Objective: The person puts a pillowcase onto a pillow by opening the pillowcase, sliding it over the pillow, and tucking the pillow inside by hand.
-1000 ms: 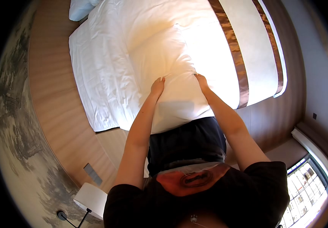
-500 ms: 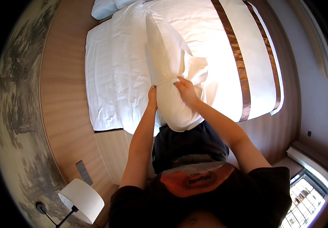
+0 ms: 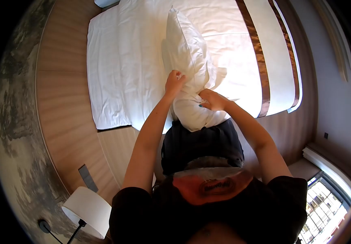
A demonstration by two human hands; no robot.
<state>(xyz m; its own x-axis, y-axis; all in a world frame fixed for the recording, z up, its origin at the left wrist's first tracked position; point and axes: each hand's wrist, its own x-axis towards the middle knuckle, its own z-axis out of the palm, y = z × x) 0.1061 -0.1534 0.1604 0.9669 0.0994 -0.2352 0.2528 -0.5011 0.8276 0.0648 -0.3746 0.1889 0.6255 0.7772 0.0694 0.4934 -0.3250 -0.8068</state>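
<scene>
A plump white pillow (image 3: 200, 114) lies lengthwise at the near side of the bed, its near end against my dark trousers. A white pillowcase (image 3: 187, 49) covers the far part, tapering to a pointed corner. Fabric bunches around the middle, and a loose flap sticks out on the right. At the pillow's left edge, my left hand (image 3: 175, 83) has its fingers curled in on the pillowcase. My right hand (image 3: 214, 99) grips the gathered cloth on the right, lower down; its fingertips are partly hidden in the folds.
The bed (image 3: 122, 69) has a white cover and a runner (image 3: 259, 57) with brown bands. Another pillow (image 3: 105, 3) shows at the top left. A wooden headboard panel (image 3: 61, 81) and a wall lamp (image 3: 86, 211) are to the left; a window (image 3: 326, 207) is at the lower right.
My left hand has moved up along the pillow's edge, and my right hand has shifted right and slightly down. The far end of the pillowcase looks fuller, and the pillow's near end shows less.
</scene>
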